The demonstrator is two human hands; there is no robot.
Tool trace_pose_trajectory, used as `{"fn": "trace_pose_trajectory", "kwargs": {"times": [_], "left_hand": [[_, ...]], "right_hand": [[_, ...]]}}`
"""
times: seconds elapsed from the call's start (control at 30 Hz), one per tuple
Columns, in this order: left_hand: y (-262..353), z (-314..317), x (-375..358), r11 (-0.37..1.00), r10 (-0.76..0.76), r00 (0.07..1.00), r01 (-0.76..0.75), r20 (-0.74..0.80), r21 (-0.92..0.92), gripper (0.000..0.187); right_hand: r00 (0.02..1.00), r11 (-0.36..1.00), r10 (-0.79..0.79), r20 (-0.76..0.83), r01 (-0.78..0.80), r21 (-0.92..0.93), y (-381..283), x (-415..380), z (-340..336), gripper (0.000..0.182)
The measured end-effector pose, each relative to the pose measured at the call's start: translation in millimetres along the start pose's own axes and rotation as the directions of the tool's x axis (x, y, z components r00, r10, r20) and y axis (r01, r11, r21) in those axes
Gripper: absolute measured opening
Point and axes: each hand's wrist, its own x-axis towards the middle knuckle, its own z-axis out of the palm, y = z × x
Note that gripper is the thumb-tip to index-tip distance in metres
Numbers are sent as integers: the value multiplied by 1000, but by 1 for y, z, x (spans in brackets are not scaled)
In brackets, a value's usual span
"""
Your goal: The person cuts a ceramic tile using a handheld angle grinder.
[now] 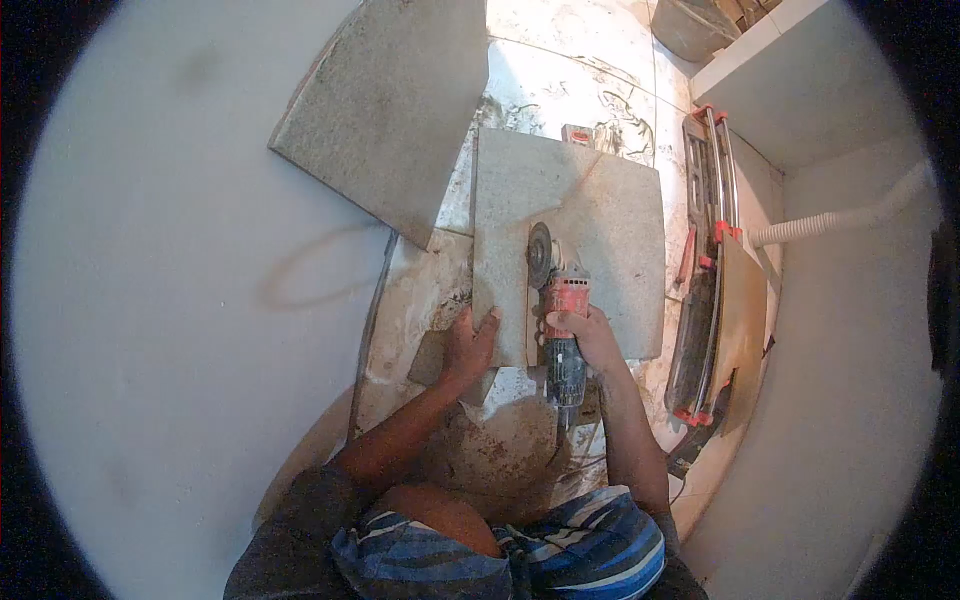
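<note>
My right hand point(592, 340) is wrapped round the red and black body of an angle grinder point(567, 370). Its dark disc point(540, 250) stands on edge over a grey floor tile point(625, 230) that lies in front of me. A straight line runs along the tile from below the disc to the near edge. At the tile's near left corner, my left hand point(470, 345) grips the edge, thumb on top. Below that hand, a smaller grey tile piece point(428, 355) shows partly under the big tile.
Another large grey tile point(400, 110) leans at the left wall. To the right lies a manual tile cutter point(695, 270) with red ends and metal rails, beside a tan board point(742, 300). A corrugated white hose point(800, 229) meets the right wall. A bucket point(690, 30) stands far back.
</note>
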Motion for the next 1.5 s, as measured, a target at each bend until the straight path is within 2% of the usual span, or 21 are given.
{"fn": "trace_pose_trajectory", "kwargs": {"times": [0.07, 0.17, 0.27, 0.4, 0.5, 0.57, 0.7, 0.77, 0.8, 0.87, 0.97, 1.1, 1.17, 1.2, 1.27, 1.3, 1.37, 1.5], "left_hand": [[6, 0, -3, 999, 50, 997, -49, -62, 20, 47], [22, -5, -9, 993, 38, 998, -32, -49, 117, 47], [-1, 2, -2, 993, 106, 991, -101, -84, 57, 48], [22, -2, -10, 997, 60, 996, -56, -67, 60, 48], [15, 1, -8, 985, 51, 994, -34, -101, 170, 49], [6, 3, -4, 984, 138, 983, -123, -120, 128, 50], [-4, 5, 0, 990, 47, 996, -37, -72, 135, 50], [-13, 10, 4, 991, 136, 984, -133, -117, 34, 52], [-11, 9, 3, 991, 136, 984, -133, -117, 34, 52], [-7, 7, 1, 999, 19, 996, -15, -85, 47, 52], [3, 3, -2, 999, -23, 999, 24, -38, 47, 52], [-7, 5, 4, 999, 47, 998, -48, -42, -16, 51], [0, 2, 6, 960, -25, 998, 39, 54, -276, 48], [8, -2, 8, 961, -25, 998, 40, 57, -274, 48], [28, -15, 19, 876, -251, 942, 319, 223, -362, 44], [32, -19, 28, 879, -245, 942, 317, 231, -358, 44], [37, -25, 40, 698, -172, 898, 401, 404, -594, 41], [28, -21, 49, 710, -198, 817, 501, 542, -495, 42]], "right_hand": [[1000, 1000, 5, -4, -5, 3, -2, 0, 1, 28], [1000, 1000, -8, -14, 8, 26, 3, 5, -1, 28], [1000, 1000, 4, -13, -4, 28, 0, 7, -1, 28], [1000, 998, -11, -16, 12, 57, -2, 8, -1, 28], [1000, 1000, -23, -9, 23, 6, -2, 12, -2, 28], [1000, 999, -18, 3, 18, 44, -4, 12, 0, 26], [1000, 1000, -2, 8, 2, 26, -5, 13, -2, 25], [1000, 999, -25, 1, 25, 25, -2, 14, -3, 26], [1000, 999, -25, 1, 25, 26, -1, 15, -3, 26], [1000, 1000, -20, -12, 20, 8, 0, 17, -5, 28], [1000, 1000, -18, -14, 17, -12, -12, 9, 1, 30], [999, 999, -35, -19, 35, -4, -2, 7, -6, 31], [992, 984, -119, 42, 112, 135, 4, -1, -10, 35], [992, 984, -119, 39, 112, 138, 4, -7, -11, 35], [984, 955, -163, 70, 140, 263, 1, -21, -15, 39], [984, 953, -169, 61, 147, 265, 4, -24, -21, 39], [979, 953, -198, 42, 182, 241, 11, -33, -35, 43], [975, 948, -216, -50, 221, 230, 12, -64, -46, 44]]}}
